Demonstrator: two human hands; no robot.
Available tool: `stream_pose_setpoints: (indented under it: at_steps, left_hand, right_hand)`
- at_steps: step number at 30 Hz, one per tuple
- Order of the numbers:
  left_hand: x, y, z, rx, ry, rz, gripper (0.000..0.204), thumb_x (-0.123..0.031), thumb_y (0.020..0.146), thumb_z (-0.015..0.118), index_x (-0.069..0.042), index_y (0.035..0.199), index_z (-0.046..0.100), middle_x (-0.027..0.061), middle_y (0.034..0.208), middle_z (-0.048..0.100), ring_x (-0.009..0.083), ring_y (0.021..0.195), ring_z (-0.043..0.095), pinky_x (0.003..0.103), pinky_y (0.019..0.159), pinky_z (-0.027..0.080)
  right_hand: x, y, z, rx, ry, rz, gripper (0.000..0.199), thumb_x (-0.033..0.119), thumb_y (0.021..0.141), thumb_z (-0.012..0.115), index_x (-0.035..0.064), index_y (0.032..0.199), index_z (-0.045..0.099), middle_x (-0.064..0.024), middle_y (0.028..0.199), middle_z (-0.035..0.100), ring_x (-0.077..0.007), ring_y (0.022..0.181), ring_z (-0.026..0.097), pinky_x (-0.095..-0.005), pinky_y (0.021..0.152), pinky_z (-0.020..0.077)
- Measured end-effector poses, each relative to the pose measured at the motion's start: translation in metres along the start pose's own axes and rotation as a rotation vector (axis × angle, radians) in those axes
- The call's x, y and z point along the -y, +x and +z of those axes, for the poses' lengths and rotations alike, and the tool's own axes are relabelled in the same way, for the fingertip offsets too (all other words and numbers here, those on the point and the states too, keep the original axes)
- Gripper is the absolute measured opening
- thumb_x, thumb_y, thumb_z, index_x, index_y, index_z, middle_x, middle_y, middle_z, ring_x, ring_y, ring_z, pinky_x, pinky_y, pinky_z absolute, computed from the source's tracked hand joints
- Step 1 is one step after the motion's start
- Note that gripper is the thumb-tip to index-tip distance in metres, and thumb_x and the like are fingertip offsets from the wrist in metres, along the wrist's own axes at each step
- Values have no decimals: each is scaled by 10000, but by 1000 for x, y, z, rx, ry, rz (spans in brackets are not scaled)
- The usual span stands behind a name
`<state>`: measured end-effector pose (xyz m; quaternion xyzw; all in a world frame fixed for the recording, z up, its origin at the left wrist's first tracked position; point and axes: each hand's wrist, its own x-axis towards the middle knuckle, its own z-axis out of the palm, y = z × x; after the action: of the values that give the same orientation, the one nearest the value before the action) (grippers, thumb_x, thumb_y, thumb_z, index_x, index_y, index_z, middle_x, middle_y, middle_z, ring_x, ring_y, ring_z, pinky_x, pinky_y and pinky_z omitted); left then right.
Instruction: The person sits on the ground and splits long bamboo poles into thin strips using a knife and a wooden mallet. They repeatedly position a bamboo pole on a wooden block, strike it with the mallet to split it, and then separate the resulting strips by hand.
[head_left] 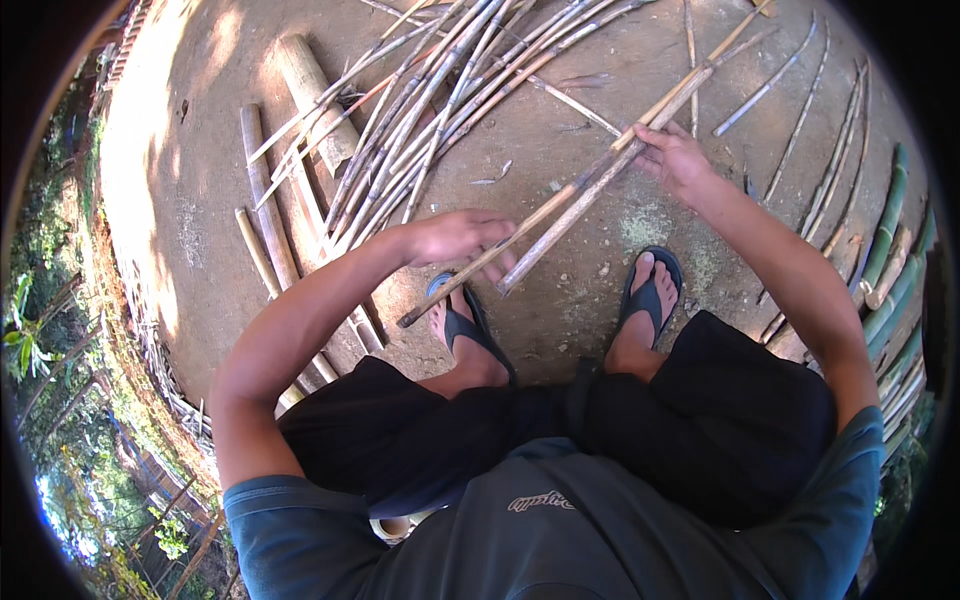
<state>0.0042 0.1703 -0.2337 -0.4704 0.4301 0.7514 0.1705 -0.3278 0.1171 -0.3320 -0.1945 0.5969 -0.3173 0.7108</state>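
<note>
Two slender tan bamboo canes (575,216) slant above the brown dirt floor (560,340), clamped side by side in the right hand (672,160), probably so one grip steadies both. The left hand (458,238) is at the lower part of the dark-tipped one, perhaps to support it; blur hides whether its fingers close. A loose heap of greyish-tan jointed canes (432,100) lies ahead leftward, seemingly for easy reach.
</note>
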Motion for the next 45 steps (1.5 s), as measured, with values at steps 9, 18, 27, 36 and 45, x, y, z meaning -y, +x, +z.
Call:
stream_pose_setpoints:
  at_steps: [9,18,27,36,45]
  left_hand:
    - [76,-65,8,-68,-263,155,469,-383,1042,410,-15,1329,460,135,993,674,245,859,701,339,734,592]
    - [34,-28,4,-177,-259,268,475,-382,1049,382,-33,1368,428,174,1169,622,249,988,675,322,733,594]
    - [25,-8,9,36,-506,229,459,-329,1066,311,-30,1413,330,201,1161,648,283,945,699,361,750,606]
    - [18,-5,10,51,-595,188,481,-359,1063,313,-36,1419,320,232,1110,641,310,917,700,396,788,604]
    - [18,-2,16,22,-622,186,534,-350,1056,357,-26,1456,215,190,1011,652,300,876,700,403,769,603]
  right_hand:
    - [43,5,27,-20,-46,-101,492,214,928,667,16,1309,428,-108,1294,561,-211,1208,541,-349,1005,463]
    - [38,-11,60,125,-30,-107,608,186,923,668,7,1407,346,-114,1239,605,-206,1186,569,-396,1004,468]
    - [16,-10,58,126,27,-6,506,166,932,664,10,1354,432,-68,1161,619,-184,1092,599,-379,972,490]
    - [13,-14,68,117,-4,-6,439,173,941,651,11,1317,491,-92,1164,615,-240,1102,601,-359,978,506]
    - [15,2,58,44,-23,-83,425,154,950,633,-21,1310,488,-100,1156,615,-224,1103,600,-362,987,504]
